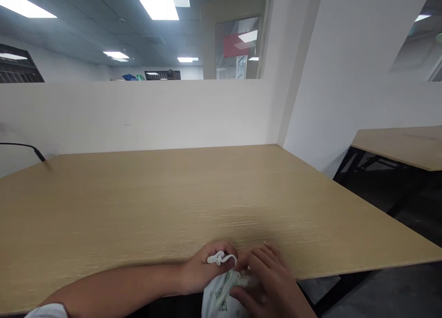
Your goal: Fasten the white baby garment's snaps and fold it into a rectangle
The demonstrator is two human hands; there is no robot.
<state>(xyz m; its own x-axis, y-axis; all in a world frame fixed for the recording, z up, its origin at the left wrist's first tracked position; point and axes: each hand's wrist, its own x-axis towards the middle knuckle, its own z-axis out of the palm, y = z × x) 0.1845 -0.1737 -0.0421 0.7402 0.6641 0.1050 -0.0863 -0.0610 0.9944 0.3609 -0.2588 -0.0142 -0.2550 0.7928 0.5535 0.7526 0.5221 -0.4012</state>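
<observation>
A bare wooden desk fills the frame's middle. At bottom centre, my left hand and right hand both pinch a white drawstring pouch.

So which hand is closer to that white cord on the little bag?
Left. The left hand pinches the white cord at the table edge; the right hand sits just right of it, on the pouch.
</observation>
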